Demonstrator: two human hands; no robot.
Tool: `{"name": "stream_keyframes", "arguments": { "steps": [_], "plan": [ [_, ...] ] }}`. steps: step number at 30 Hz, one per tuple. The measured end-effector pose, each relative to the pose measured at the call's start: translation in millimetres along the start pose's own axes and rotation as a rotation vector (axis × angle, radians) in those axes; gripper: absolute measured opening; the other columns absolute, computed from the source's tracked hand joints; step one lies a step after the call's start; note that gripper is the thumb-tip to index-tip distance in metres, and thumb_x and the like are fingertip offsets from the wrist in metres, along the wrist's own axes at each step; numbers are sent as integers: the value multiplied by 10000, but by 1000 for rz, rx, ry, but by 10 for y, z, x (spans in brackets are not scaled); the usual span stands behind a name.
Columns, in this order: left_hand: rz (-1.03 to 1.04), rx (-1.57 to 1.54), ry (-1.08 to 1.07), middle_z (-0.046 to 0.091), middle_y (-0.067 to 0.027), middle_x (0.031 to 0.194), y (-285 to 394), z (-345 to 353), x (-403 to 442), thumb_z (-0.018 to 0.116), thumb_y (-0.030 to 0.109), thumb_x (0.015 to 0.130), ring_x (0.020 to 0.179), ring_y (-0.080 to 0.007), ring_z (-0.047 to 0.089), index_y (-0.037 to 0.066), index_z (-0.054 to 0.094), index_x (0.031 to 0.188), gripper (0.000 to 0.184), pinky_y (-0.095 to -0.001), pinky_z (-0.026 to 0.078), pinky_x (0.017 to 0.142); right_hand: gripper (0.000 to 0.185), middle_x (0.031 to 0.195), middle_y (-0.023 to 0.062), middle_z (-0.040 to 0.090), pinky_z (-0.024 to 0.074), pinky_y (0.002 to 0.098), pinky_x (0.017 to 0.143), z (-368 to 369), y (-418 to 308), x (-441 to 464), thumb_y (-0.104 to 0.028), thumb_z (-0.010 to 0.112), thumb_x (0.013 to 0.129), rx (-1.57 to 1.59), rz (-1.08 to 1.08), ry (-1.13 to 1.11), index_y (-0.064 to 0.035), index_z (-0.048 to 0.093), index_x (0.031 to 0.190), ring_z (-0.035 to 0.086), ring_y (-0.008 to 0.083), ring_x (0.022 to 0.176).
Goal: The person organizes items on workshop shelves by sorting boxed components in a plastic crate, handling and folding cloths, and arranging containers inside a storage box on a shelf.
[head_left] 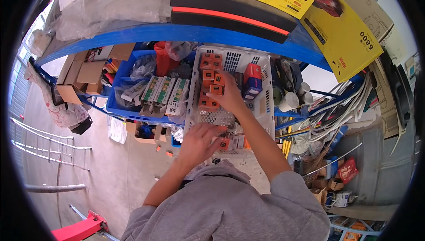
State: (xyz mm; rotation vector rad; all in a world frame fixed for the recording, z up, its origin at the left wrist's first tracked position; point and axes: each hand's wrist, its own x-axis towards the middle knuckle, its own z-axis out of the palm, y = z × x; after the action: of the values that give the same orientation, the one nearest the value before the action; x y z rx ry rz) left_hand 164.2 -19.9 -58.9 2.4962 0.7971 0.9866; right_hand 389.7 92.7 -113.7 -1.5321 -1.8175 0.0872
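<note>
A white plastic crate (pixel 269 103) stands in front of me on the shelf, with small orange boxes inside. My right hand (pixel 231 94) reaches in from the right, its thumb and fingers closed around a small orange box (pixel 216 89). Other orange boxes (pixel 211 60) are stacked against the crate's far left corner. At the crate's near end is my left hand (pixel 201 141), thumb and fingers apart, beside another orange box (pixel 225 144). Whether its thumb touches that box I cannot tell. A red and blue box (pixel 253 81) stands at the crate's right.
To the left, a blue bin (pixel 117 95) holds white-green cartons (pixel 161 91) and plastic bags. The blue shelf beam (pixel 177 33) crosses above the crate, with yellow boxes (pixel 341 37) over it. White cable coils (pixel 341 103) hang at right. Several orange pieces (pixel 169 153) lie on the floor.
</note>
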Motion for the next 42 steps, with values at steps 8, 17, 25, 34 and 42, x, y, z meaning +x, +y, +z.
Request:
{"name": "stream_keyframes", "arguments": {
  "steps": [8, 17, 25, 34, 42],
  "plan": [
    [-525, 201, -147, 536, -277, 1331, -676, 762, 1028, 747, 229, 901, 1033, -443, 692, -16, 384, 1466, 715, -475, 614, 799, 755, 1377, 318, 524, 465, 481, 1065, 333, 772, 39, -413, 692, 948, 427, 627, 95, 75, 452, 1472, 566, 480, 1216],
    [-627, 458, -236, 504, -266, 1339, -953, 869, 1070, 759, 167, 895, 866, -377, 745, -54, 413, 1355, 616, -394, 638, 705, 665, 1342, 278, 514, 528, 502, 971, 18, 238, 26, -200, 774, 844, 78, 494, -24, -21, 515, 1430, 613, 476, 1134],
    [-487, 670, -190, 502, -261, 1381, -1003, 827, 1116, 686, 114, 902, 749, -330, 756, 10, 426, 1468, 631, -372, 625, 619, 647, 1237, 219, 580, 539, 514, 914, 269, 290, 218, -103, 759, 833, -13, 235, -44, -33, 521, 1431, 619, 454, 1110],
    [-463, 766, -176, 470, -213, 1457, -1108, 941, 1105, 695, 130, 886, 839, -302, 751, 36, 445, 1490, 661, -371, 623, 646, 613, 1325, 203, 642, 543, 430, 982, 259, 545, 186, -92, 785, 851, 466, 424, -38, -11, 538, 1406, 652, 358, 1197],
    [-458, 736, -208, 442, -197, 1478, -946, 828, 1170, 815, 320, 852, 909, -337, 736, 35, 420, 1505, 814, -390, 632, 683, 586, 1326, 187, 670, 561, 383, 934, -191, 812, 116, -101, 733, 881, 249, 392, -282, 23, 551, 1423, 713, 287, 1114]
  ]
}}
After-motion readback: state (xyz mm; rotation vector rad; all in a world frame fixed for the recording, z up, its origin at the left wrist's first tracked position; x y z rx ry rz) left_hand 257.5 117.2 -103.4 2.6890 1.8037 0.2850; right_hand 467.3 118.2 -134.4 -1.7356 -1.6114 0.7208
